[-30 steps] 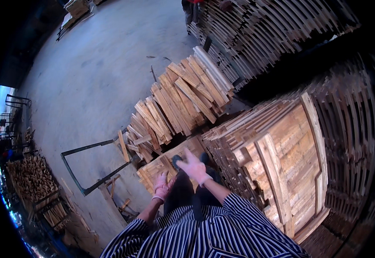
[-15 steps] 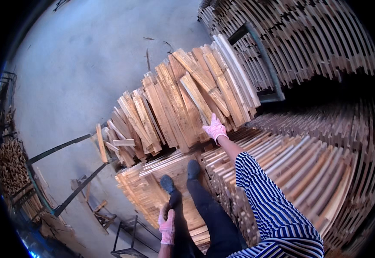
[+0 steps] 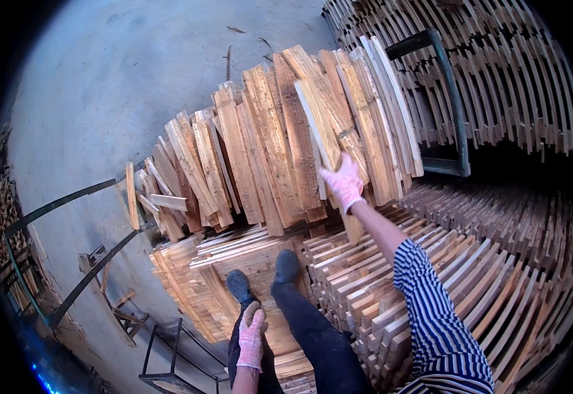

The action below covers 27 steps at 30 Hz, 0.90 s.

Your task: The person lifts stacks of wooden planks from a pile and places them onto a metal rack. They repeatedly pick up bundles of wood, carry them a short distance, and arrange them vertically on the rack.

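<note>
Head view, plank: long, narrow, pale-tan wooden plank [image 3: 320, 118], right of centre in the upper half, slanting over the row of rough brown-tan planks [image 3: 250, 144].
Right hand [image 3: 344, 184]: in a pink-and-white knitted glove, clasped around that plank near its lower end.
Left hand [image 3: 252, 338]: similarly gloved, at lower centre before the leg, fingers partly curled; palm hidden, so cannot tell whether clenched or slack.
Lift: best kept firm and level, clear of neighbouring planks before any turn; left hand probably useful nearer the middle for balance.
Edges: dark-green metal frame [image 3: 456, 98] at upper right, to be given a wide berth; tightly stacked pale-brown wooden slats [image 3: 391, 289] at lower right, close under the plank's lower end.
Open room: bare grey concrete floor [image 3: 129, 79] at upper left, beyond the row.
Footing: dark blue-grey shoes [image 3: 287, 266] on a pale board platform [image 3: 260, 255], lower centre; tread with care.
</note>
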{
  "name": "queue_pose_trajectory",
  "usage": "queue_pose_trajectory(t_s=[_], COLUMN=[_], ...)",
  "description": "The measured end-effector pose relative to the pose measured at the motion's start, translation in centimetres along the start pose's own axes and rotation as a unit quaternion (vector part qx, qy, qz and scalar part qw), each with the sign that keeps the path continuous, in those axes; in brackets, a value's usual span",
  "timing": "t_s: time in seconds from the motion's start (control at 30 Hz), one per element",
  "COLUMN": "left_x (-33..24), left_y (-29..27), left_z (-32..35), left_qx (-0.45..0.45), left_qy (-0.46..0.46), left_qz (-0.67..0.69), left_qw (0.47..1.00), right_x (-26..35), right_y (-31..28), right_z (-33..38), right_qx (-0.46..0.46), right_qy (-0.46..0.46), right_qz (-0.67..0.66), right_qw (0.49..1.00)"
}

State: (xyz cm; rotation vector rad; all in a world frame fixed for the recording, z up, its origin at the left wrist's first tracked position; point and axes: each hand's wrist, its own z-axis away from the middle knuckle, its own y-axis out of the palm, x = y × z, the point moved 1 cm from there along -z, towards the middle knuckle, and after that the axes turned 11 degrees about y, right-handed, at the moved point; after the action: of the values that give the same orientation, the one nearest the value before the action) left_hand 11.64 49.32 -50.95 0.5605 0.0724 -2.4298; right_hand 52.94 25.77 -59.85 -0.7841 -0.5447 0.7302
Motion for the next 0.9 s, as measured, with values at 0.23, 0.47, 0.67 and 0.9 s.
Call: queue_pose_trajectory(t_s=[0.23, 0.47, 0.67, 0.9], left_x=[-2.5, -1.8, -6.3, -8.5], left_y=[1.1, 0.7, 6.1, 25.1], left_z=[-1.7, -2.7, -6.7, -25.2], left_qx=[0.049, 0.021, 0.061, 0.162], left_qy=[-0.015, 0.025, 0.036, 0.274], left_qz=[0.018, -0.013, -0.073, -0.07], left_qw=[0.999, 0.999, 0.995, 0.945], right_x=[6.1, 6.3, 4.2, 6.6], right_y=[-5.4, -6.7, -10.9, -5.4], right_z=[-11.0, -11.6, -10.7, -10.1], right_qx=[-0.206, -0.072, 0.1, 0.111], right_qy=[-0.1, -0.093, -0.152, -0.105], right_qz=[0.146, 0.1, -0.023, -0.024], right_qw=[0.962, 0.988, 0.983, 0.988])
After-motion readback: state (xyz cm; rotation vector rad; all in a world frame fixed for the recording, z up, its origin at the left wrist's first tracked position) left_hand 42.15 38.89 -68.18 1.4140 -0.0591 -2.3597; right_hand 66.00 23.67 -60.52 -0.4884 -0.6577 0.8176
